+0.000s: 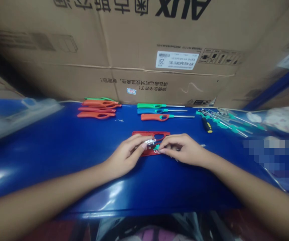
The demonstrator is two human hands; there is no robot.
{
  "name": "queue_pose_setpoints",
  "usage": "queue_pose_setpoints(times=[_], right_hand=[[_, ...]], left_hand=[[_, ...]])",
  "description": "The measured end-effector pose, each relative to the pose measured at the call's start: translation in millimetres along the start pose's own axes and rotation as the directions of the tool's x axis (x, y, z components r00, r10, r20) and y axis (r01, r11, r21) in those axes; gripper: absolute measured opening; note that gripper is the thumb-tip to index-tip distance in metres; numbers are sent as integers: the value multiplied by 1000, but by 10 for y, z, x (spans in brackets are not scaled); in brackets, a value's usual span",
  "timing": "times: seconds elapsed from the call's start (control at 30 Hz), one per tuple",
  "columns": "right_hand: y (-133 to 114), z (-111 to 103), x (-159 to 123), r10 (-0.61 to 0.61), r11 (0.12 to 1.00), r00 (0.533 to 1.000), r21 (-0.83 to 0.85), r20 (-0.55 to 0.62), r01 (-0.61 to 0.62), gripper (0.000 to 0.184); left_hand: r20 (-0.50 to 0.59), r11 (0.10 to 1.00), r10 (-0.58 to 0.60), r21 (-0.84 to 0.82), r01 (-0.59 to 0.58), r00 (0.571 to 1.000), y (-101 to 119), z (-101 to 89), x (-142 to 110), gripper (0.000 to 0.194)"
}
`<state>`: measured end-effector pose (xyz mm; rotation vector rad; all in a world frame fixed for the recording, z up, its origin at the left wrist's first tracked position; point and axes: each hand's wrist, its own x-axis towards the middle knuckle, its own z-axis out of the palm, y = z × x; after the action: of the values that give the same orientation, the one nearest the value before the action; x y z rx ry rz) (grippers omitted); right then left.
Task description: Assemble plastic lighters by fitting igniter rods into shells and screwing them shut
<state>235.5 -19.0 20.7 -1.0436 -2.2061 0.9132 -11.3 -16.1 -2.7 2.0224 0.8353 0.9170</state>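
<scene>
My left hand (127, 153) is closed in a pinch on a small clear and silvery lighter part (149, 142). Just to its right, my right hand (186, 149) has its fingertips closed at a green plastic piece (156, 147); a thin metal rod end (203, 145) shows beyond that hand. Below the fingers lies a red lighter casing half (148, 153), partly covered by my hands. A second red casing half (164, 134) with an oval trigger opening rests just behind it on the table.
Behind, several orange, red and green lighter casings (96, 114) lie at left. Beside them are 3 long-nosed lighters (151, 117). At right, a black and yellow screwdriver (207, 125) lies by a pile of green-and-metal lighter parts (228, 124). A cardboard box (134, 43) stands along the blue table's (84, 140) back.
</scene>
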Motion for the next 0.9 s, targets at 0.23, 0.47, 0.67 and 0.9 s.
queue_pose_setpoints(times=[0.23, 0.47, 0.67, 0.9], right_hand=[[61, 65, 18, 30, 980, 998, 193, 59, -41, 20], [47, 73, 15, 144, 919, 987, 360, 76, -162, 24], [50, 77, 21, 173, 920, 982, 343, 78, -190, 22], [90, 92, 5, 174, 906, 983, 381, 63, -185, 31]], left_hand=[[102, 985, 83, 144, -97, 991, 20, -19, -6, 32], [152, 972, 106, 194, -135, 983, 23, -12, -6, 33], [101, 978, 119, 161, -134, 988, 23, -14, 0, 31], [136, 980, 101, 155, -122, 986, 35, -32, 7, 31]])
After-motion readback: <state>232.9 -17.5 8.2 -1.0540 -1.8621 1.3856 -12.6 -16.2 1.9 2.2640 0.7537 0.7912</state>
